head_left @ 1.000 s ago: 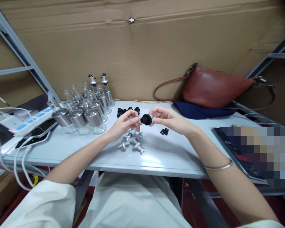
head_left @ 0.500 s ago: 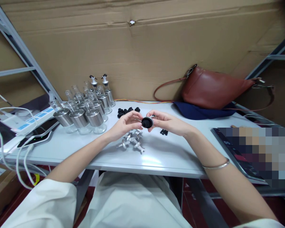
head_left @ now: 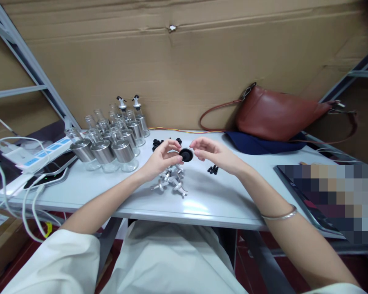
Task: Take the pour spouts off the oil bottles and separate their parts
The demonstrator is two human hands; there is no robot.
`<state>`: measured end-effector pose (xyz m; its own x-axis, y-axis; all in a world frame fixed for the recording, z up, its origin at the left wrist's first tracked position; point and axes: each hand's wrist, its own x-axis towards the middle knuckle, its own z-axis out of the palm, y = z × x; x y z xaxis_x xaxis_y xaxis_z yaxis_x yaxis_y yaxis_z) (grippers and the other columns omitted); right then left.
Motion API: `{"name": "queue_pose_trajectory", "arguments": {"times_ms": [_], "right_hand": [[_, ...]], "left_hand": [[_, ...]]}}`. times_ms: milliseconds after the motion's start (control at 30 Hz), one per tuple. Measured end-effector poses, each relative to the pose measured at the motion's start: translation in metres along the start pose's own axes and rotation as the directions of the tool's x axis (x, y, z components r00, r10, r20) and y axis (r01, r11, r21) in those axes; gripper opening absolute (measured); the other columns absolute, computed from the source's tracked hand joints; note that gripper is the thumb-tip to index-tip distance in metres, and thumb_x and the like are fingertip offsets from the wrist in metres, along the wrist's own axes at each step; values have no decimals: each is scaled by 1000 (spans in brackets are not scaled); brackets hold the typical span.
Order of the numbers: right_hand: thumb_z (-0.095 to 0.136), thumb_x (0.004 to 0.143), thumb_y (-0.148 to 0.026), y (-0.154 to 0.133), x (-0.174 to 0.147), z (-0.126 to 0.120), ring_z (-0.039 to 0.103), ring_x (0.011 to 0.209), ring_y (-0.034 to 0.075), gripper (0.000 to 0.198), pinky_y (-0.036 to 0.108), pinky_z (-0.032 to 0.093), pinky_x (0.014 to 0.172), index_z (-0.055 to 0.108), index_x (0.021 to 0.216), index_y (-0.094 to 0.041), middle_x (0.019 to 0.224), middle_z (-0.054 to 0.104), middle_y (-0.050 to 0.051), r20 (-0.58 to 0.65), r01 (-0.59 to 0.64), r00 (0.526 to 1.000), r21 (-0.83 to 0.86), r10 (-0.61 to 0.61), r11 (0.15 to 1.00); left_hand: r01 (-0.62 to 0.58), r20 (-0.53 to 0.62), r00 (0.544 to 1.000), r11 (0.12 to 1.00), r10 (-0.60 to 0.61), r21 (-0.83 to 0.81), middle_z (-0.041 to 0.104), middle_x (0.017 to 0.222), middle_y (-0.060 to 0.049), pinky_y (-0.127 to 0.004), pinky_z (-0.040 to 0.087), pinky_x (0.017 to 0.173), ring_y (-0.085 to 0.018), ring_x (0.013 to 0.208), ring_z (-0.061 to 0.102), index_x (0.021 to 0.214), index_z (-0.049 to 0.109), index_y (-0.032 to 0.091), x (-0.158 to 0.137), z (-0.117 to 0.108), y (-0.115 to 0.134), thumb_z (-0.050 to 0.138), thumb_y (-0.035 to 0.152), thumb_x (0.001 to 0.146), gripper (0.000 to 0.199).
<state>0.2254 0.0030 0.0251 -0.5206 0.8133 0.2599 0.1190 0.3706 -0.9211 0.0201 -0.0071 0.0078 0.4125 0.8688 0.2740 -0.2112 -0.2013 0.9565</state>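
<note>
Above the middle of the table, a metal bottle pourer (head_left: 186,154) shows its black rubber stopper end towards me. My left hand (head_left: 163,158) pinches its left rim between thumb and fingers. Close by its right rim is my right hand (head_left: 214,154), thumb and fingers parted; whether a fingertip touches the rim I cannot tell. Below the hands lies a pile of silver pourer spouts (head_left: 172,181). Black rubber stoppers (head_left: 159,143) sit behind my left hand, partly hidden by it. Small black parts (head_left: 213,169) are grouped under my right hand.
Several glass bottles with steel sleeves (head_left: 102,151) stand at the left; two at the back carry pourers. Beside them are a power strip (head_left: 49,154) and cables. A brown bag (head_left: 276,114) rests on dark blue cloth (head_left: 260,145) at back right. Cardboard (head_left: 178,73) closes the back.
The pourer has tipped and moved slightly left, so its stopper end looks flatter and wider. My right hand's fingers have loosened and drawn off its right side.
</note>
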Motion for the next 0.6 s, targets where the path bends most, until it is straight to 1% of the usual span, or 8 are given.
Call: {"name": "queue_pose_trajectory", "arguments": {"times_ms": [67,100,200,367,467,600], "right_hand": [[61,80,-43,1,0,1,46,55,10,30,26,35,55,52,94,-18,64,53,-4,56,-28,998,41,25,999],[62,79,-43,2,0,3,47,54,10,31,25,35,53,51,94,-18,63,54,-3,85,-45,996,53,40,998],[66,75,-43,2,1,8,52,56,11,36,24,35,50,48,94,-18,71,61,0,108,-79,992,57,72,995],[68,73,-40,0,0,14,55,60,12,36,23,36,51,47,92,-19,66,60,-1,87,-94,992,57,89,994],[68,73,-40,-1,-1,15,54,58,12,35,24,36,51,47,91,-19,64,60,-2,83,-92,993,71,86,993],[66,74,-37,-1,-1,16,55,59,12,33,24,38,53,49,95,-17,64,60,-2,104,-92,991,43,87,995]], "left_hand": [[-6,-50,999,1000,8,29,51,86,2,-28,52,73,-11,77,57,84,47,17,0,2,1,80,34,61,43],[-11,-72,997,999,15,49,50,84,2,-26,51,72,-10,76,55,82,46,17,0,3,1,80,33,60,43],[-21,-113,993,995,32,99,47,79,4,-21,47,68,-7,71,52,78,43,17,-1,4,2,80,31,59,44],[-1,-78,997,993,10,116,48,77,4,-18,42,60,-8,69,54,78,40,18,-2,4,1,80,32,59,46],[-6,-71,997,993,14,121,49,76,5,-18,42,61,-7,67,53,78,40,18,-2,4,0,79,32,60,46],[-14,-53,998,993,21,120,49,73,6,-19,42,63,-6,65,53,79,39,18,-3,4,-1,79,31,62,45]]}}
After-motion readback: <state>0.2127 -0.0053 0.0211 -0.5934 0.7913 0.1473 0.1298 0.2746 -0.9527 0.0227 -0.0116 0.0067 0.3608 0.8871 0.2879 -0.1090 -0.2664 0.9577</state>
